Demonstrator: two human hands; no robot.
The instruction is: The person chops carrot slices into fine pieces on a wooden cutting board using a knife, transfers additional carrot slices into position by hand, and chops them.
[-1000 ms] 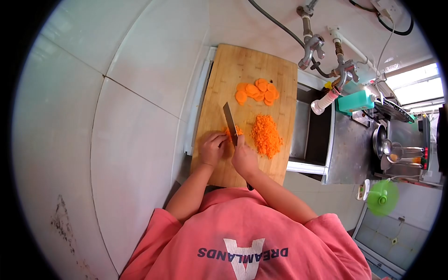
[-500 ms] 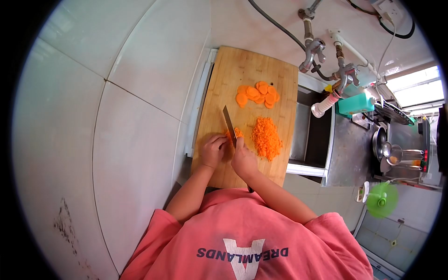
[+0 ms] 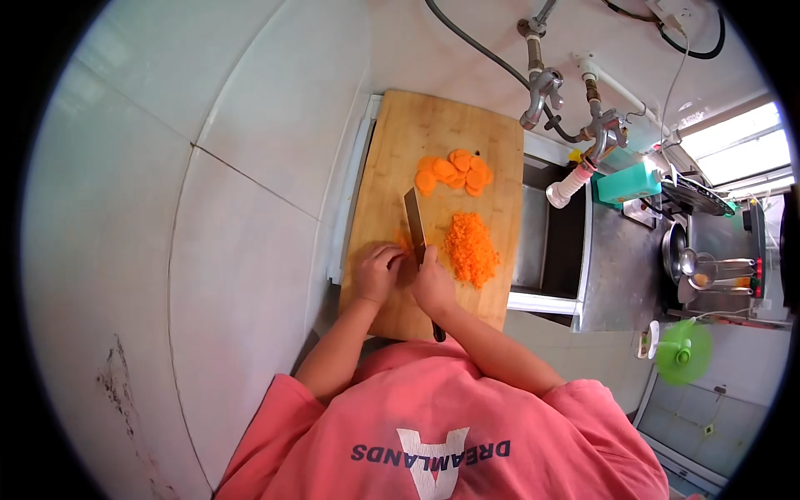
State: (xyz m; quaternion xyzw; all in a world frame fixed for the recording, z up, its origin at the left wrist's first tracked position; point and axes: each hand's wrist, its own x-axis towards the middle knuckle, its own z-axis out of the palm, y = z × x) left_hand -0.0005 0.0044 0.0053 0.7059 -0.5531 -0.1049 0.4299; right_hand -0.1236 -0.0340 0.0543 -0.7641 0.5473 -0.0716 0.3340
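A kitchen knife (image 3: 414, 218) is in my right hand (image 3: 434, 288), its fingers wrapped round it near the heel of the blade. The dark handle end sticks out below the hand. My left hand (image 3: 377, 273) rests left of the blade with curled fingers, its tips at a few small carrot pieces (image 3: 405, 242) that are mostly hidden by hand and knife. Just right of the knife lies a heap of finely chopped carrot (image 3: 472, 252). Farther up are several round carrot slices (image 3: 457, 170). All of this is on a wooden cutting board (image 3: 400, 125).
Tiled wall (image 3: 250, 225) borders the board on the left. At the right is a sink (image 3: 533, 237), with metal taps (image 3: 546, 93) above it. Beyond stand a teal bottle (image 3: 627, 183), pans (image 3: 673, 250), and a green fan (image 3: 683, 352).
The knife blade has tilted, showing more of its flat side, and more of its handle end shows. Carrot bits beside the blade are now largely covered. The whole view has shifted slightly.
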